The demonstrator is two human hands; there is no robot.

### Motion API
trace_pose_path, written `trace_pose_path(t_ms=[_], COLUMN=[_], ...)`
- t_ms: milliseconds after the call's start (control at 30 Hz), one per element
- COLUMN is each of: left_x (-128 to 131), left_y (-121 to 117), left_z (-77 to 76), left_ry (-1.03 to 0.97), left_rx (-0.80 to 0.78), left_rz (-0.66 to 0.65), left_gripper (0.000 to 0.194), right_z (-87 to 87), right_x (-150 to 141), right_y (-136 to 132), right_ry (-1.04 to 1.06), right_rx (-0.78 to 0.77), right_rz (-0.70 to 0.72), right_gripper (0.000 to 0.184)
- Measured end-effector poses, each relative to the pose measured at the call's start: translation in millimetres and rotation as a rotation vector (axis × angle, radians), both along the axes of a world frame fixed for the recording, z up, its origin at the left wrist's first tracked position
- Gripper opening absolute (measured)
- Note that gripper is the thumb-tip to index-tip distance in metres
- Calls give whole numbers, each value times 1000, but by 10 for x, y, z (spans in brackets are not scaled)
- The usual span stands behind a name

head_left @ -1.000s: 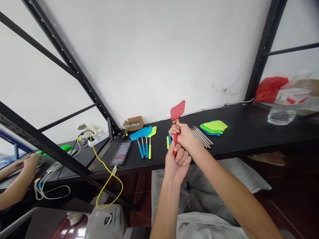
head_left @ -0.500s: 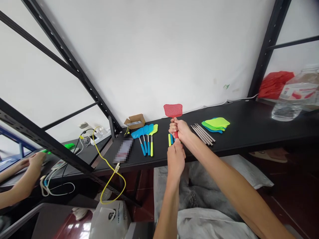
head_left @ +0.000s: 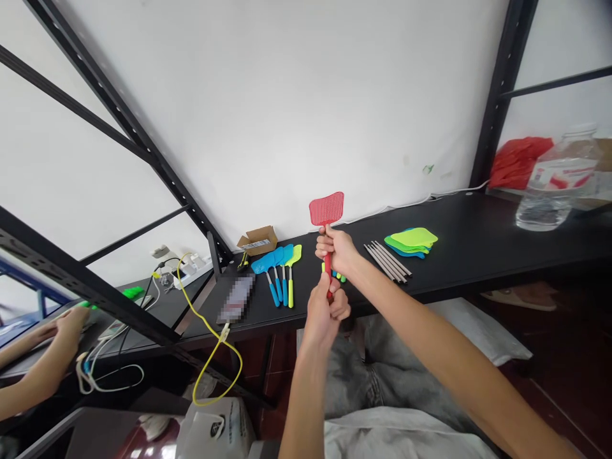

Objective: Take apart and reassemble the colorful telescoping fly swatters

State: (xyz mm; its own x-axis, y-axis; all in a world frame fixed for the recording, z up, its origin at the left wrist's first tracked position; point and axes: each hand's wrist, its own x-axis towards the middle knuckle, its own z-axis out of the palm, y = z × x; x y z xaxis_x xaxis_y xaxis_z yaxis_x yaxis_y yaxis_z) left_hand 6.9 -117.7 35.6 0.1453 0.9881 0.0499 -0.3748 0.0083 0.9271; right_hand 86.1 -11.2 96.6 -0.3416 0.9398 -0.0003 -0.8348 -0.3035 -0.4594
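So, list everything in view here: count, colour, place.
Worktop: 1, black, centre
Held swatter: 1, red, centre
Lying swatters: 4, three blue, one yellow-green, left on worktop
Rods: several, grey, centre-right
Loose heads: count unclear, yellow-green, green, blue, right of rods
Small pieces: count unclear, greenish, left of rods
Box: 1, brown, near wall
Pixelated object: 1, left on worktop
Cable: 1, yellow, hanging left
Power strip: 1, white, left
Bottle: 1, clear, far right
Bag: 1, red, left of bottle
Frame posts: several, black, both sides
Co-worker's hands: 2, far left
Left hand: 1, lower grip
Right hand: 1, upper grip
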Motion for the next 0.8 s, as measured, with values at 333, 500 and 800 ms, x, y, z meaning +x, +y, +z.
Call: trace_pose_path(t_ms=[333, 500, 800], left_x=[386, 474, 398], left_y=[186, 330, 107], left_z=[2, -41, 203], left_ry=[1173, 760, -328], left_rx=[283, 209, -307], left_rz=[506, 354, -399], left_gripper=[11, 41, 35], right_z=[119, 67, 86], right_x=[195, 376, 597], right_y=[-66, 56, 59], right_ry=[-302, -253, -137], right_rx=[161, 53, -3], right_rz=[-280, -214, 64], right_gripper=[57, 63, 59])
